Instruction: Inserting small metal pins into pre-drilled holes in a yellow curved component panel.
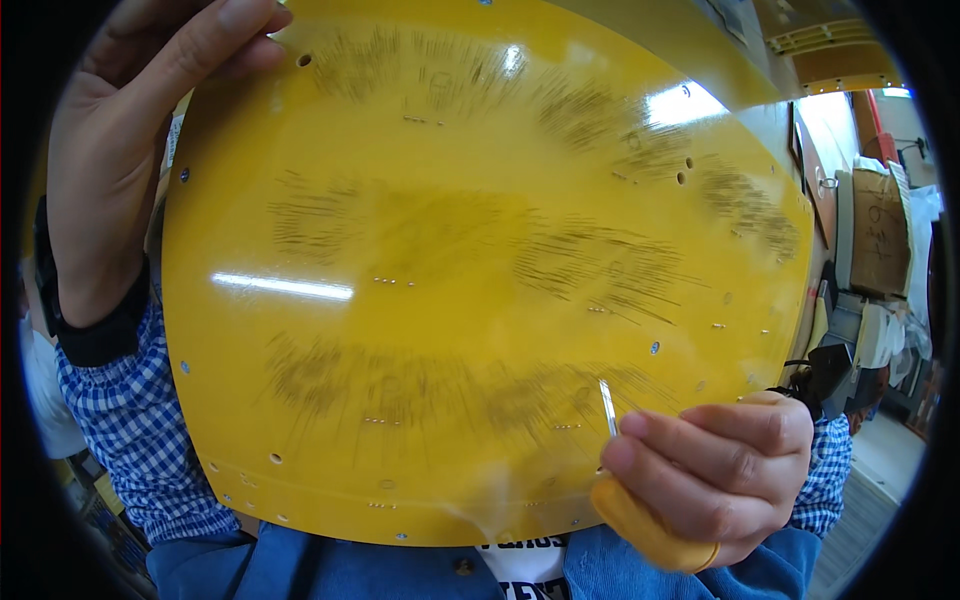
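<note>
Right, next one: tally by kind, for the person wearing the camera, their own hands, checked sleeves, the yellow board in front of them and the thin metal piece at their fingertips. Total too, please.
Hands: 2, the left hand and right hand
Checked sleeves: 2, the left sleeve and right sleeve
Yellow board: 1
Thin metal piece: 1
Total: 6

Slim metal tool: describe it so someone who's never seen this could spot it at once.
Start from the big yellow panel and go to its lower right, where the right hand is. Pointing up from its grip is the slim metal tool, a straight, shiny silver strip; unlike the thin dark streaks around it, it is bright and handheld.
</note>
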A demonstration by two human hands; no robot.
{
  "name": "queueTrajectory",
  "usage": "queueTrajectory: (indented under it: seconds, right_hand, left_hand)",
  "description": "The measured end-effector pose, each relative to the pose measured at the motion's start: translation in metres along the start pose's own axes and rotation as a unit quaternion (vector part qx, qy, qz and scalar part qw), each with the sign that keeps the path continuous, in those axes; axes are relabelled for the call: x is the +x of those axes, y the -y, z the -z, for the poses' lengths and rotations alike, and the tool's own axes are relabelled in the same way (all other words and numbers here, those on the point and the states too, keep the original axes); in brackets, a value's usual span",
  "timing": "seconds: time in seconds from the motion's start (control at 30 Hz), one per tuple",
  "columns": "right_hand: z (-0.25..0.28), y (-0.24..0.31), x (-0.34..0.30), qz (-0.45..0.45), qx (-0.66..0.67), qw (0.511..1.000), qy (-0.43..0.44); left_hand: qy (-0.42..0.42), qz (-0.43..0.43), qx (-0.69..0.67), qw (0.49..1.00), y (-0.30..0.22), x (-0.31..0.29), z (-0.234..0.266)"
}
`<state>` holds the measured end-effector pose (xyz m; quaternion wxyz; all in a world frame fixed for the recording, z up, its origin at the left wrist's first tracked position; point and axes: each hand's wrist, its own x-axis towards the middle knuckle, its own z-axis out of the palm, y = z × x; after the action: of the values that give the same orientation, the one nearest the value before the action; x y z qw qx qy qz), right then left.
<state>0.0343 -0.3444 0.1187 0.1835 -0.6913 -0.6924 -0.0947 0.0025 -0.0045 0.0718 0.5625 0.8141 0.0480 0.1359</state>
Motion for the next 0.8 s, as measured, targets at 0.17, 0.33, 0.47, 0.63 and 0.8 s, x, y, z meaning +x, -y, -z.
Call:
queueTrajectory:
  seconds: [0.17,0.33,0.47,0.63,0.8]
  right_hand:
    - [-0.001,-0.011,0.0,-0.024,0.083,0.996,0.0]
    - [0.005,-0.007,0.001,-0.079,0.139,0.987,0.025]
    - [-0.002,-0.005,-0.006,0.006,0.001,1.0,0.006]
    - [-0.006,-0.004,-0.009,-0.008,-0.096,0.995,-0.03]
    - [0.002,0.003,-0.003,-0.096,0.008,0.995,-0.012]
  left_hand:
    - [0.005,0.028,-0.033,0.999,0.0,-0.006,0.003]
    - [-0.016,0.005,-0.009,1.0,0.007,-0.006,0.002]
    - [-0.014,0.004,-0.011,1.0,0.007,-0.006,0.006]
    - [-0.014,0.001,-0.011,1.0,0.007,-0.003,0.009]
    - [-0.012,0.015,-0.002,1.0,0.004,-0.006,0.008]
